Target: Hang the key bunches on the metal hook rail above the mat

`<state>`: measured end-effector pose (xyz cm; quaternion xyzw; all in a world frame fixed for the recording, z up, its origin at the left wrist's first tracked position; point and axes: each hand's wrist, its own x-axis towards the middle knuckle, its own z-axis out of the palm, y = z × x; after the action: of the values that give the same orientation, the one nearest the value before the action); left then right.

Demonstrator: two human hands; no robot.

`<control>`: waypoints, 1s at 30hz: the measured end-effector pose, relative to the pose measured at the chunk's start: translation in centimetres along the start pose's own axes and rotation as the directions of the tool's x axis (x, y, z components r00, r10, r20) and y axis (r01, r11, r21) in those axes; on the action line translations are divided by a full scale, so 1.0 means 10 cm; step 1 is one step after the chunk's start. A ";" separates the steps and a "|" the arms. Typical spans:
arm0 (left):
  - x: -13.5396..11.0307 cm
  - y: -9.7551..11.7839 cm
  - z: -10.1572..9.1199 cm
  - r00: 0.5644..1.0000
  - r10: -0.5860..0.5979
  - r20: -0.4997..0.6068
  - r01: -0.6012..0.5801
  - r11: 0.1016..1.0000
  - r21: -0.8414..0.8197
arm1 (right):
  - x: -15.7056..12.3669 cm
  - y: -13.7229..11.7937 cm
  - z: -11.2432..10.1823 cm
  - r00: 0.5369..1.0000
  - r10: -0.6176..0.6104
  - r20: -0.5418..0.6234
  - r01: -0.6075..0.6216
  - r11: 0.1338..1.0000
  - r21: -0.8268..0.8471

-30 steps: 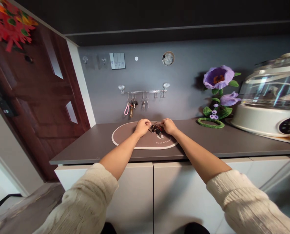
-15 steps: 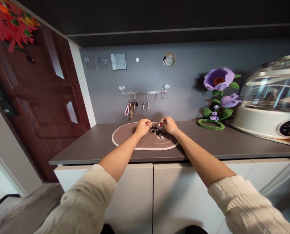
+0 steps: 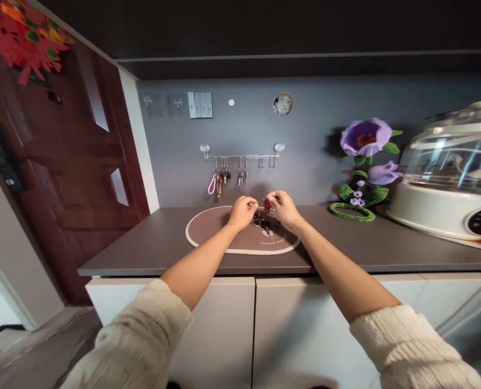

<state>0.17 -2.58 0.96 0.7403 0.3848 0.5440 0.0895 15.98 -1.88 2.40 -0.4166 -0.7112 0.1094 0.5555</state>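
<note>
Over the brown oval mat (image 3: 208, 229), my right hand (image 3: 284, 209) pinches a small dark red key charm (image 3: 268, 205) by its top end. My left hand (image 3: 242, 213) is just left of it, thumb and fingers pressed together; whatever lies between them is too small to make out. A bunch of keys (image 3: 264, 222) with metal rings and a dark key head rests on the mat under and between my hands, partly covered by the left fingers.
A clear hook rail (image 3: 242, 157) on the grey wall carries several keys and a pink loop strap (image 3: 211, 185) on its left part. Purple plush flowers (image 3: 365, 139) and a white appliance (image 3: 430, 208) stand right. A dark shelf (image 3: 264, 38) overhangs the counter (image 3: 143, 243).
My right hand has lifted slightly, and the red charm now hangs more plainly from its fingers, clear of the bunch. My left hand has shifted a little to the right.
</note>
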 end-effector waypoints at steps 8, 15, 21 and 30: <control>0.04 0.07 0.01 0.995 0.044 -0.084 -0.049 0.997 -0.059 | -0.04 -0.21 -0.05 0.999 0.022 0.028 -0.029 0.967 0.254; 0.08 0.15 -0.03 0.991 0.081 -0.109 -0.096 0.986 -0.136 | -0.07 -0.36 -0.07 0.990 0.007 0.143 -0.061 0.926 0.373; 0.09 0.19 -0.05 0.985 0.112 -0.132 -0.128 0.985 -0.119 | -0.06 -0.30 -0.03 0.985 0.016 0.173 -0.083 0.917 0.391; 0.07 0.24 -0.04 0.987 -0.091 -0.130 0.052 0.959 -0.277 | -0.10 -0.29 0.07 0.967 0.135 0.215 -0.216 0.884 0.415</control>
<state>1.01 -3.88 2.93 0.6661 0.3382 0.6391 0.1829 14.02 -4.19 3.18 -0.3332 -0.6751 0.3526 0.5558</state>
